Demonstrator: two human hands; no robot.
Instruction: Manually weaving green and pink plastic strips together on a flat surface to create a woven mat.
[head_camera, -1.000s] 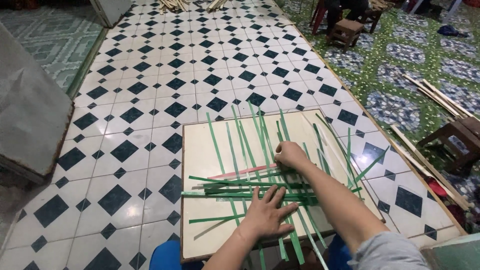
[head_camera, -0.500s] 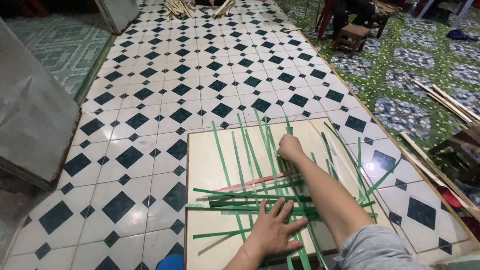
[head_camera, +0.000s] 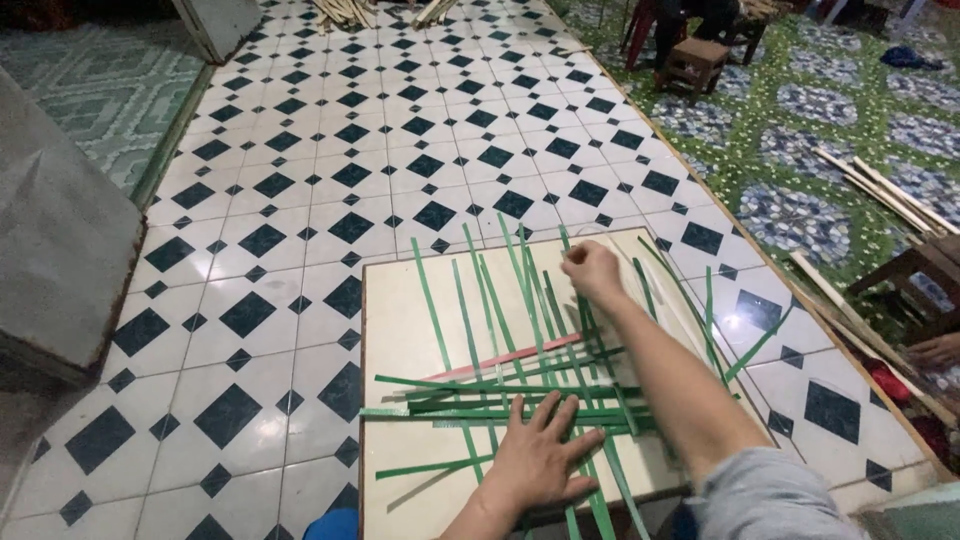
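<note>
While my flat, open left hand (head_camera: 540, 462) is pinning the crossed green strips (head_camera: 520, 400) so they don't slip, my right hand (head_camera: 592, 270) is pinching one upright strip (head_camera: 575, 300) on the board (head_camera: 400, 330).

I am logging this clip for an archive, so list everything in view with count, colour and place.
green strips: many, green, crossed over one another on the board
pink strip: one, pink, slanting among the green ones
board: one, cream, flat on the floor
tiled floor: white with dark diamonds, around the board
patterned floor: green and blue, at right
wooden stool: one, brown, far right
wooden slats: several, pale, on the patterned floor
another person's hand: one, at right edge
left hand: flat on the woven strips, near edge of board
right hand: pinching a green strip at the far end
</note>
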